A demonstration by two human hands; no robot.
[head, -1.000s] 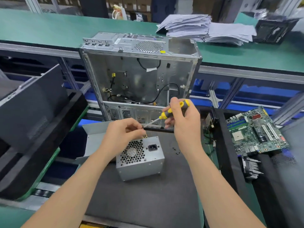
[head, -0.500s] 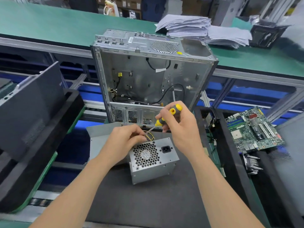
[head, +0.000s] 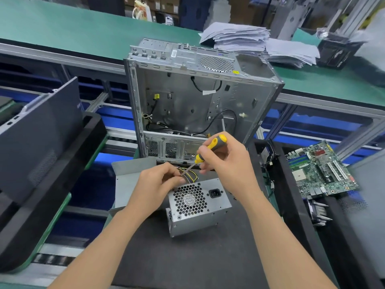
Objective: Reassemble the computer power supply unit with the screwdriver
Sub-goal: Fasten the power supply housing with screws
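The grey power supply unit point(head: 200, 207) stands on the dark mat, its fan grille and power socket facing me. A bundle of yellow and black wires point(head: 190, 175) comes out of its top. My right hand point(head: 226, 161) grips the yellow and grey screwdriver point(head: 208, 150), tip angled down-left toward the unit's top edge. My left hand point(head: 159, 182) has its fingers curled at that top edge, pinching at the screwdriver's tip; whatever it holds there is hidden.
An open metal computer case point(head: 198, 97) stands upright just behind. A loose grey metal cover point(head: 129, 178) lies left of the unit. A motherboard point(head: 320, 170) and heatsink point(head: 318, 212) sit right. A black panel point(head: 39, 130) leans at left. Paper stacks point(head: 260, 42) lie on the green bench.
The view has shifted, so everything sits further right in frame. Both hands stay at the unit's top edge, the right hand a little lower and closer to the left.
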